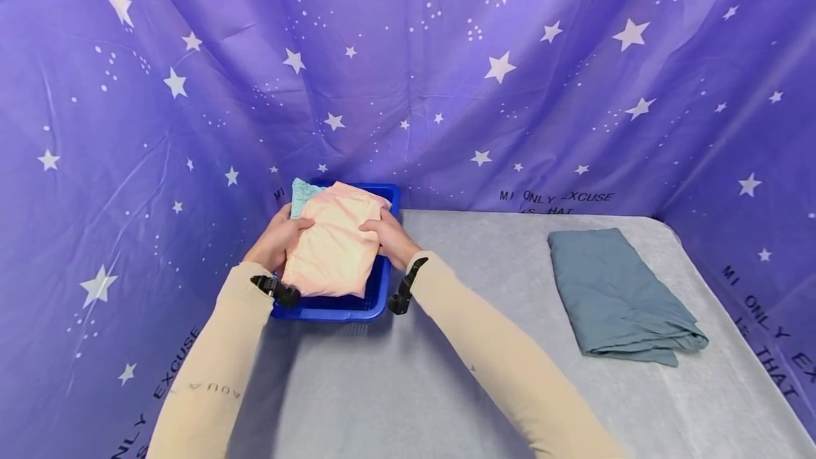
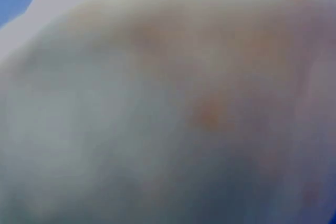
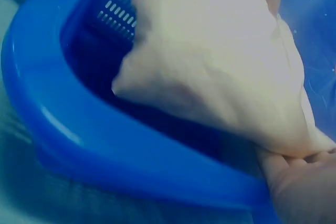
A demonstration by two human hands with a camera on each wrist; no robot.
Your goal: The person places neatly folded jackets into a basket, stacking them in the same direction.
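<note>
Head view: left hand and right hand hold pink cloth over blue basket

Both hands closed to a pinch, thumbs on top, other fingers mostly hidden underneath. Left hand has the cloth's left edge, right hand its right edge. Key relation, my call: pink cloth sits directly between the hands, basket mouth right below, so neither hand is nearer. Long axis seems to run away from the wrists, far end leaning toward right hand's side; not much longer than wide. Right wrist view: a loose corner over the basket's dark interior. Can't tell if the underside touches anything. Left wrist view blurred, no help.

Just beyond left hand: teal cloth, poking out past the pink one's far left corner; can't tell if left hand has it too. Below both hands, basket stands on tabletop. Well out to the right of right hand: grey-blue cloth, folded flat, touched by neither. Beyond both hands: purple curtain, stars.
</note>
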